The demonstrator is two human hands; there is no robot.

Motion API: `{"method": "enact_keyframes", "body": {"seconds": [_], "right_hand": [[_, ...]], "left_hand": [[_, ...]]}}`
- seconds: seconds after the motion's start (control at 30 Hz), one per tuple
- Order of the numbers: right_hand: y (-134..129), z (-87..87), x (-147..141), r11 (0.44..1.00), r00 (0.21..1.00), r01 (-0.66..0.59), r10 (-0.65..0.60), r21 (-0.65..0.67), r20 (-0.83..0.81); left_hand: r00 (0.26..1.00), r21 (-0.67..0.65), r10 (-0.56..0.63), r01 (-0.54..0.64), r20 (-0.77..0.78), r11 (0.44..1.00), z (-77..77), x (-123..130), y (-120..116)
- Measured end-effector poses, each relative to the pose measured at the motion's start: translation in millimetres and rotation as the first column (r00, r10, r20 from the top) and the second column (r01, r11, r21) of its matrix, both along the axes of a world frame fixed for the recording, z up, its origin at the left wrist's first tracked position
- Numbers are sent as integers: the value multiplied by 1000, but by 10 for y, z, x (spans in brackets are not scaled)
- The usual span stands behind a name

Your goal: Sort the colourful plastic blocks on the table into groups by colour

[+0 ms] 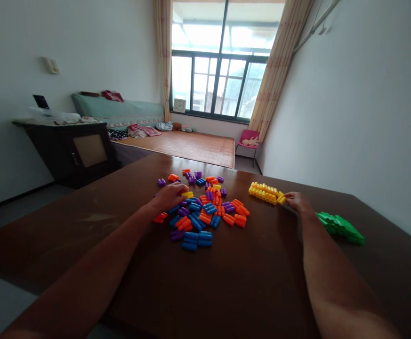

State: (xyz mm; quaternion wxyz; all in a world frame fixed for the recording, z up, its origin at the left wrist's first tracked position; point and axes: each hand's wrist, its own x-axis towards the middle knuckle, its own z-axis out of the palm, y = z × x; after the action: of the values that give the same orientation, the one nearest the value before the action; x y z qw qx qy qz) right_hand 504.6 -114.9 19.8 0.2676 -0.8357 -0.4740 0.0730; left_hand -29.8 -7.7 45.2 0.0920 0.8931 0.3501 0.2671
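Note:
My left hand (pixel 170 195) is at the left side of a mixed pile of plastic blocks, its fingers closed on a yellow block (pixel 187 194). Blue blocks (pixel 198 239), orange blocks (pixel 240 220) and purple blocks (pixel 177 235) lie loose in the pile. To the right, my right hand (pixel 296 201) pinches a small yellow piece (pixel 281 198) at the right end of a stack of yellow blocks (pixel 263 192). A bundle of green blocks (pixel 340 227) lies to the right of my right forearm.
The blocks lie on a dark brown table (pixel 247 273). Beyond its far edge are a bed with a woven mat (pixel 198 145) and a pink chair (pixel 248 139). A dark cabinet (pixel 67 150) stands at the left.

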Motion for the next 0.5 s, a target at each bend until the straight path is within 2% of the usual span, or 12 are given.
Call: {"method": "enact_keyframes", "body": {"seconds": [0.1, 0.17, 0.3, 0.5], "right_hand": [[43, -71, 115, 990, 988, 131, -126, -47, 91], [67, -106, 177, 989, 982, 146, -140, -35, 128], [86, -111, 190, 995, 994, 64, -58, -73, 89], [45, -10, 66, 987, 997, -62, 68, -149, 35]], "left_hand": [[1000, 1, 1, -1, -18, 1000, -4, 5, -5], [1000, 7, -6, 6, -18, 1000, -8, 7, -7], [1000, 11, -15, 16, -20, 1000, 0, 7, -19], [999, -17, -19, 18, -30, 1000, 30, 18, -53]]}}
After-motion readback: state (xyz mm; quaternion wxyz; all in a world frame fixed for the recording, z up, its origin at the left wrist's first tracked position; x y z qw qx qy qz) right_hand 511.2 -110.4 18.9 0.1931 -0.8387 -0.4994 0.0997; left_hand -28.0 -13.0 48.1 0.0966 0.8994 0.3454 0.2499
